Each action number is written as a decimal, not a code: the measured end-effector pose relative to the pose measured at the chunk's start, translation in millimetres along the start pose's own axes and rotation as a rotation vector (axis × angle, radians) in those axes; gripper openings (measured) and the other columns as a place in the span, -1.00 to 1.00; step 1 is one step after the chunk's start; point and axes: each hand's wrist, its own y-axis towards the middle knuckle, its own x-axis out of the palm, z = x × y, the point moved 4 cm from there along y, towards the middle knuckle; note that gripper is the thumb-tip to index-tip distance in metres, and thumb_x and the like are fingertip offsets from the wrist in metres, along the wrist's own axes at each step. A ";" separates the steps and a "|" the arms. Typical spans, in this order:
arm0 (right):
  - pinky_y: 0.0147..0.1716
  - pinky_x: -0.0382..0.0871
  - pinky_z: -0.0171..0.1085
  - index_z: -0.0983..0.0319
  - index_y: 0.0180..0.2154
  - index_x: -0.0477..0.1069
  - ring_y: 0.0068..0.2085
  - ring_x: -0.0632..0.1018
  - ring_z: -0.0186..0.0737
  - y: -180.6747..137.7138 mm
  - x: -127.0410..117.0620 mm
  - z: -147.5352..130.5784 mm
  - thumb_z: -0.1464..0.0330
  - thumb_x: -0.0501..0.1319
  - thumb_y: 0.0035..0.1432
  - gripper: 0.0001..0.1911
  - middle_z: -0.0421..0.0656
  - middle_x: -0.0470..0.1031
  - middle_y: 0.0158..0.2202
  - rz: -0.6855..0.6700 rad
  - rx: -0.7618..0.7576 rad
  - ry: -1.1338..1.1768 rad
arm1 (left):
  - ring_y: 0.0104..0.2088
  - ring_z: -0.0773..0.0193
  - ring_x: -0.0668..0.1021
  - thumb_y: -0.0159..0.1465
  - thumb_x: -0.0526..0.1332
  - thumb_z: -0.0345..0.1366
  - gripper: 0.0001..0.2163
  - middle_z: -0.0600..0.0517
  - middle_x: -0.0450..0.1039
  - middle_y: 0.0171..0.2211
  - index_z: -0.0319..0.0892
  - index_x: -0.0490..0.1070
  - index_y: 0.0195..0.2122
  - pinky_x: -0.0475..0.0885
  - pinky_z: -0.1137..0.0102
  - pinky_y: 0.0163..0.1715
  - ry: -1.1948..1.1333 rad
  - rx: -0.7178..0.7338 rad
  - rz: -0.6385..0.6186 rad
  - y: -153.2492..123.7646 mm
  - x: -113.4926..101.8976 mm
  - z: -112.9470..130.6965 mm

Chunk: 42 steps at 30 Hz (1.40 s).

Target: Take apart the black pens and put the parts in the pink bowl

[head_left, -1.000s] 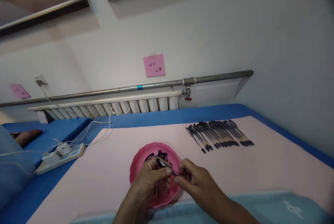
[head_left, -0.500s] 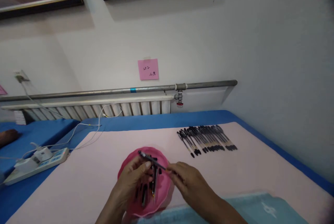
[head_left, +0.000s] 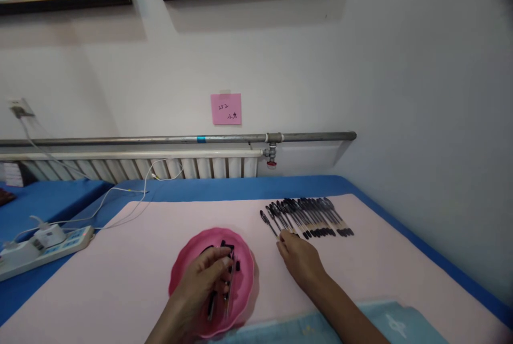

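My right hand (head_left: 300,259) grips the lower end of a black pen (head_left: 268,223), which lies slanted at the left end of a row of pens (head_left: 308,216). The fingers are closed over the pen's near end and hide it. Over the pink bowl (head_left: 245,301) with a wavy rim hovers my left hand (head_left: 204,280), its fingers loosely curled and apart, with nothing visibly held. Inside the bowl are clear pen parts (head_left: 230,290) and black caps (head_left: 238,266), partly hidden by that hand.
A light blue cloth (head_left: 344,320) lies along the near edge of the pink table cover (head_left: 120,269). At the left are a white power strip (head_left: 72,245) with plugs and a white cable (head_left: 143,194). A radiator (head_left: 204,167) and pipe run along the wall behind.
The pen held between both hands above the bowl has gone right in my right hand to the row's left end. My left hand has let go of it and stayed over the bowl.
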 end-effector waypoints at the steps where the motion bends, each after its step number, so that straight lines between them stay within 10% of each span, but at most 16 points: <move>1: -0.49 0.02 -0.31 0.19 -0.38 0.26 -0.38 0.49 -0.18 1.5 1.4 0.5 0.43 -0.02 0.20 -0.85 -0.16 0.48 -0.44 -0.005 0.004 -0.026 | -0.47 0.38 0.49 -0.01 0.37 -0.24 -0.66 -0.04 0.49 -0.33 -0.22 0.45 -0.21 0.38 0.49 -0.53 -0.001 -0.003 -0.001 0.6 0.0 -0.4; 10: -0.53 -0.03 -0.30 0.19 -0.33 0.25 -0.39 0.53 -0.15 7.4 -1.8 -3.2 0.33 -0.09 0.29 -0.80 -0.11 0.53 -0.42 -0.030 0.056 -0.112 | -0.53 0.39 0.47 -0.05 0.38 -0.21 -0.67 -0.01 0.51 -0.40 -0.24 0.47 -0.28 0.36 0.48 -0.53 0.011 0.092 0.078 -2.5 -15.4 21.1; 18: -0.53 0.02 -0.33 0.16 -0.50 0.19 -0.47 0.47 -0.21 -20.4 5.0 -25.2 0.37 0.01 0.20 -0.79 -0.21 0.45 -0.54 -0.152 -0.117 -0.012 | -0.52 0.30 0.46 0.10 0.17 -0.18 -0.83 0.08 0.43 -0.52 -0.18 0.40 -0.40 0.34 0.45 -0.51 0.502 0.225 0.289 -3.3 -57.5 42.8; 27: -0.53 0.01 -0.32 0.17 -0.51 0.20 -0.46 0.46 -0.19 -21.5 9.2 -26.8 0.40 -0.01 0.19 -0.78 -0.18 0.42 -0.53 -0.195 -0.157 -0.013 | -0.44 0.10 0.50 0.05 0.19 -0.32 -0.92 -0.11 0.50 -0.47 -0.18 0.44 -0.50 0.23 0.35 -0.41 1.176 0.192 0.317 -1.3 -22.1 21.0; 42: -0.55 -0.02 -0.33 0.17 -0.54 0.14 -0.52 0.39 -0.23 -23.5 6.7 -29.4 0.42 -0.02 0.18 -0.76 -0.20 0.37 -0.57 -0.206 -0.153 0.030 | -0.45 0.04 0.51 -0.01 0.20 -0.30 -0.93 -0.18 0.51 -0.48 -0.17 0.40 -0.56 0.18 0.33 -0.48 1.290 0.099 0.326 9.4 -28.2 13.5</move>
